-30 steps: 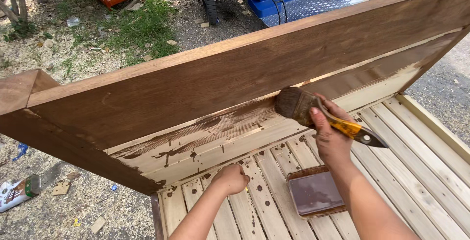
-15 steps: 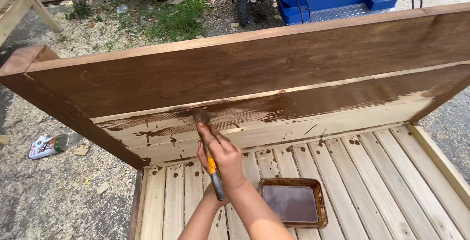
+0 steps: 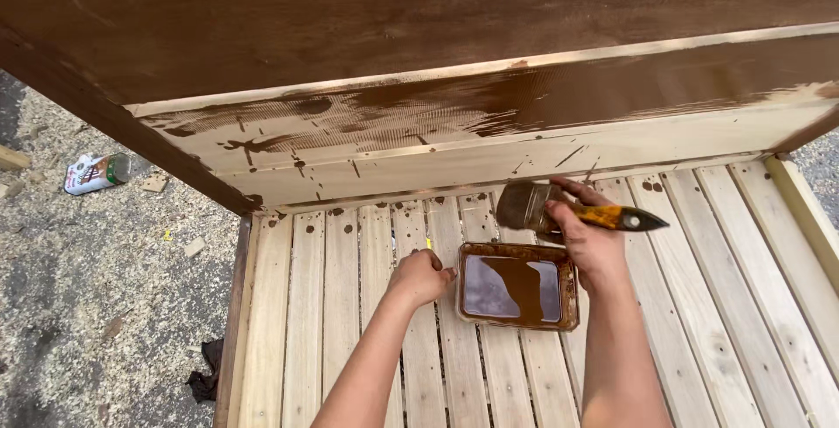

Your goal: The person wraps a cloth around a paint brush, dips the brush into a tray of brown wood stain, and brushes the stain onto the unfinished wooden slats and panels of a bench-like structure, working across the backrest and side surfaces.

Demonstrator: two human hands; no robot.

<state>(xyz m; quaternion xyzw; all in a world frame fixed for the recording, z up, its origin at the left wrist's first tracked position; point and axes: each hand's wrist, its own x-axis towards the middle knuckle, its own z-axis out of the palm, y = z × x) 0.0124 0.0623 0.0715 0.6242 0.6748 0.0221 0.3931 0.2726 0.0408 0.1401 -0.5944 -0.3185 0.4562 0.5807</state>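
My right hand (image 3: 591,238) grips a wide paintbrush (image 3: 535,206) with an orange and black handle, its bristles dark with brown stain, just above the far edge of a shallow tray of brown stain (image 3: 517,286). My left hand (image 3: 419,277) rests knuckles-down on the pale wooden slats (image 3: 336,306), touching the tray's left edge, fingers curled with nothing in them. Behind stands a large wooden panel (image 3: 419,26), dark brown on top. Its lower board (image 3: 437,122) is partly stained, with streaks and drips.
A crushed can (image 3: 94,172) lies on the gravel ground at left with wood scraps and sawdust. A dark rag (image 3: 204,376) sits beside the slatted frame's left rail. Stain drops spot the slats near the panel.
My right hand has drawn the brush off the panel's lower board and down to the tray. My left hand has come into view and settled on the slats by the tray.
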